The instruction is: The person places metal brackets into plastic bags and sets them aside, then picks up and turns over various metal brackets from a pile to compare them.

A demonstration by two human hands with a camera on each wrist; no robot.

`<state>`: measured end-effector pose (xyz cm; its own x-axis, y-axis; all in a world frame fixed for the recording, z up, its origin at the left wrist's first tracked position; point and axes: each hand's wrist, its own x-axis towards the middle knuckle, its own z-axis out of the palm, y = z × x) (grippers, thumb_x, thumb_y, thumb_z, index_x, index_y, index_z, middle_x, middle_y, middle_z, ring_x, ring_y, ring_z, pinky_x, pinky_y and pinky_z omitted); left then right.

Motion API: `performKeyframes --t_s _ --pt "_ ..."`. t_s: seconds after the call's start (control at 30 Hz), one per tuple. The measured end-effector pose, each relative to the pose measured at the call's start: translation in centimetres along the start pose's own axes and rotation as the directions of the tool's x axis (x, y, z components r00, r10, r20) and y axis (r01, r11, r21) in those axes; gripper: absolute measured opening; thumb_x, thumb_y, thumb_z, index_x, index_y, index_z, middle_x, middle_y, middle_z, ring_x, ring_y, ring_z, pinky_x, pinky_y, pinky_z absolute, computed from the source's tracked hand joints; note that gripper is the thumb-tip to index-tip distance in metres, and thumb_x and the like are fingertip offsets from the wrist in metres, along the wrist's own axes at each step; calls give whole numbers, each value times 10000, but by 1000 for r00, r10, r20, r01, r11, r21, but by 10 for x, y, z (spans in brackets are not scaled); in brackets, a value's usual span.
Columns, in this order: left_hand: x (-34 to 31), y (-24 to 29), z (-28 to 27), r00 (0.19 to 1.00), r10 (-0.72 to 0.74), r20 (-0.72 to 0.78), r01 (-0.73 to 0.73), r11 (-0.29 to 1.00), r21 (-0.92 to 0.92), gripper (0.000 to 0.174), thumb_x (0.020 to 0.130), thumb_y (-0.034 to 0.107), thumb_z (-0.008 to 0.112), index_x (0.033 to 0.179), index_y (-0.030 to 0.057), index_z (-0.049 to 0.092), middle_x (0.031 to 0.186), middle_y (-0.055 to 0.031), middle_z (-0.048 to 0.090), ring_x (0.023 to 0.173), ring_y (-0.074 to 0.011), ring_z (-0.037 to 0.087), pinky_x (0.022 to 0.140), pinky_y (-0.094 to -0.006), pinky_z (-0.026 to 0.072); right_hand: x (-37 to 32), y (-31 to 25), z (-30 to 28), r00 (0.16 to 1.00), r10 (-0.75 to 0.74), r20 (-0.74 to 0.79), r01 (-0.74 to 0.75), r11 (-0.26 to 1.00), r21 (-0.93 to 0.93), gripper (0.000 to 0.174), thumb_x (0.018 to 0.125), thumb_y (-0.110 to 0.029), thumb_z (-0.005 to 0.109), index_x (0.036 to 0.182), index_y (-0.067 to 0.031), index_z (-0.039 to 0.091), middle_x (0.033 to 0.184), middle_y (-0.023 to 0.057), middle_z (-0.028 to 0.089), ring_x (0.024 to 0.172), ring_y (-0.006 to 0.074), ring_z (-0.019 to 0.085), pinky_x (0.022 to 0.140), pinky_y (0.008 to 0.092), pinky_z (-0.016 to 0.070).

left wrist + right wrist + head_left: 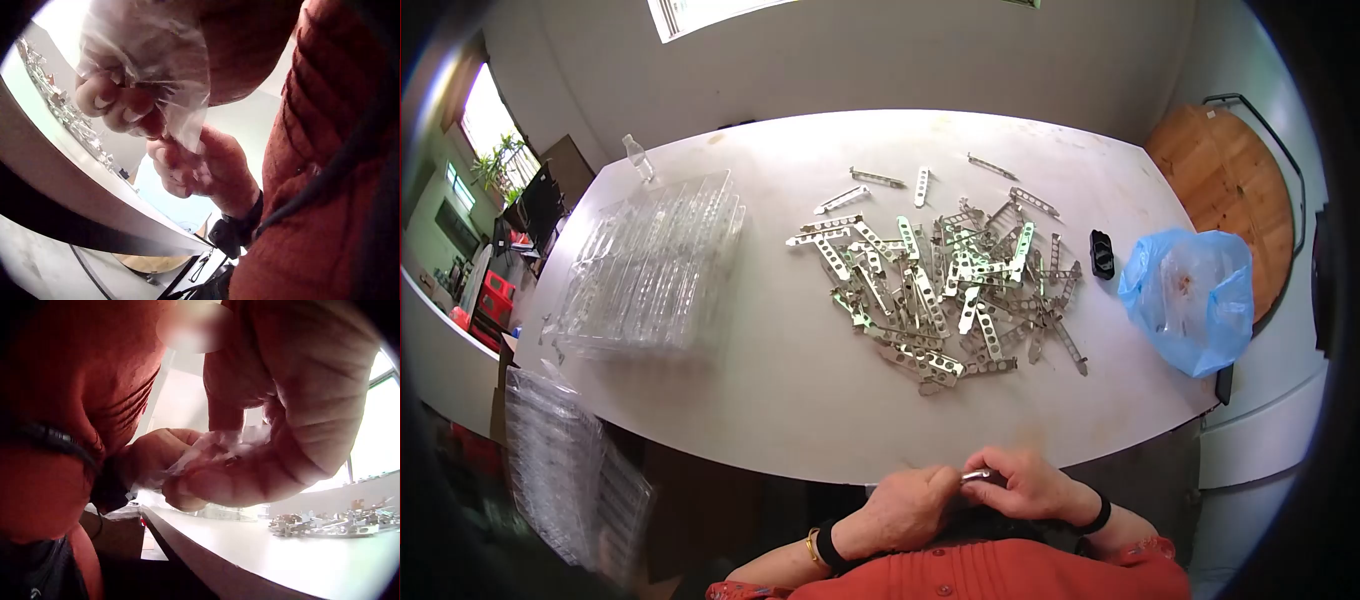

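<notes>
Both hands meet just off the table's front edge, close to the red shirt. My left hand [908, 508] has its fingers curled, pinching a crumpled piece of clear plastic film [187, 119]. Opposite it, my right hand [1037, 486] pinches the film [199, 453] between thumb and curled fingers. A small shiny silver piece [975, 476] shows at the right fingertips; what it is I cannot tell. Beyond the hands, many flat metal brackets [927, 300] with round holes lie in a loose heap on the white table [800, 420].
Clear plastic trays [650, 270] are stacked on the table's left, and more trays [570, 470] stand below that corner. At the right lie a small black object [1102, 255] and a blue plastic bag [1145, 290]. A clear bottle-like piece [637, 155] stands at the far left.
</notes>
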<state>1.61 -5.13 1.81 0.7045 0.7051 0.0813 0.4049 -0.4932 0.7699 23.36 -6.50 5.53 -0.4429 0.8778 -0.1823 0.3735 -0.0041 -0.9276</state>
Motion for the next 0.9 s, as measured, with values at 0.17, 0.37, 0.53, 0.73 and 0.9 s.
performKeyframes --t_s 0.17,0.37,0.53,0.73,0.9 --pt "8 -13 2 996 29 83 -25 999 -43 186 917 160 593 1025 41 500 871 -183 609 748 -404 618 633 -485 495 0 0 -8 986 164 34 -166 981 95 119 969 -69 615 1065 -1 600 808 45 683 743 94 666 654 245 525" --pt "16 -26 -15 992 21 -124 -43 982 -182 263 962 204 612 1157 35 562 863 -148 612 750 -354 630 652 -436 509 -3 15 -27 953 281 -110 -266 955 135 120 972 -102 624 1054 -16 607 780 24 664 692 77 638 628 236 513" --pt "14 -40 -12 980 -200 20 188 878 -440 368 977 214 613 1305 83 512 771 -133 623 673 -337 623 638 -407 500 8 9 -30 939 304 -162 -279 947 162 66 951 -43 618 974 -2 571 752 44 646 641 90 628 586 231 517" --pt "19 -49 -27 943 -280 182 315 567 -761 297 1003 225 610 1256 73 576 715 -12 624 611 -99 586 572 -289 471 15 11 -30 928 328 -178 -290 934 211 65 946 -23 606 950 1 546 722 55 633 612 99 608 580 248 517" --pt "18 -64 -49 899 -240 365 386 45 -921 250 1008 171 603 1180 -8 635 849 -21 657 663 -62 609 619 -222 505 17 17 -26 933 284 -221 -231 944 237 76 947 -30 603 940 -12 529 707 59 632 605 100 607 573 247 505"
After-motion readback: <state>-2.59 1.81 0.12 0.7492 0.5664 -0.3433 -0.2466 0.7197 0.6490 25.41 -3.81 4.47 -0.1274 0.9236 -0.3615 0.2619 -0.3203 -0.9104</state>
